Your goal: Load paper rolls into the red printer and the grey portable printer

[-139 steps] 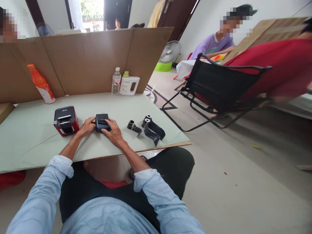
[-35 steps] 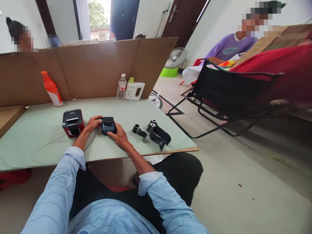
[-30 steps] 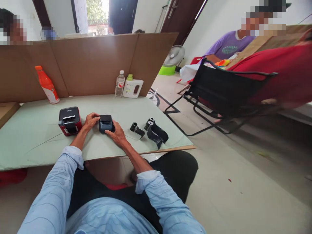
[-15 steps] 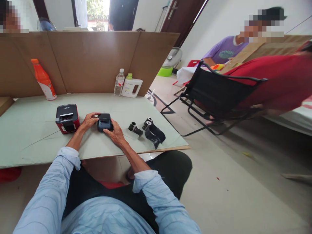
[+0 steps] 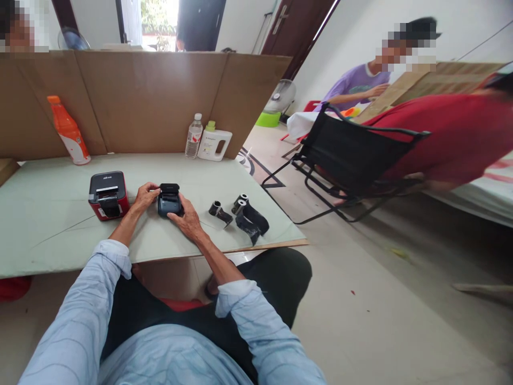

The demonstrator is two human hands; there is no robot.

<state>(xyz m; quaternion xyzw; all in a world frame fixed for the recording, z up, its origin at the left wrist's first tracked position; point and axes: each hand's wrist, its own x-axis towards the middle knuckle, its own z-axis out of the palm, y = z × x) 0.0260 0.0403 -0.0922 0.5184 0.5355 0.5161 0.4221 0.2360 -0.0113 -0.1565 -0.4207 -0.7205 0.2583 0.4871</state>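
Note:
A small dark blue label printer [image 5: 168, 199] sits on the pale green table [image 5: 48, 224], its lid tilted up a little. My left hand [image 5: 142, 197] grips its left side with curled fingers. My right hand [image 5: 185, 218] holds its right front corner, fingers pressed against it. A red and black printer [image 5: 107, 195] stands just left of my left hand. To the right lie three black ribbon rolls [image 5: 242, 216] with loose dark tape trailing from them.
A cardboard screen [image 5: 152, 96] walls the table's far side. An orange bottle [image 5: 68, 131], a clear water bottle [image 5: 193, 136] and a white jug [image 5: 214, 143] stand against it. A black folding chair [image 5: 352, 155] and other people are at the right.
The blue printer's lid has lifted open between my hands. Both hands have stayed on the printer while the camera view drifted a little.

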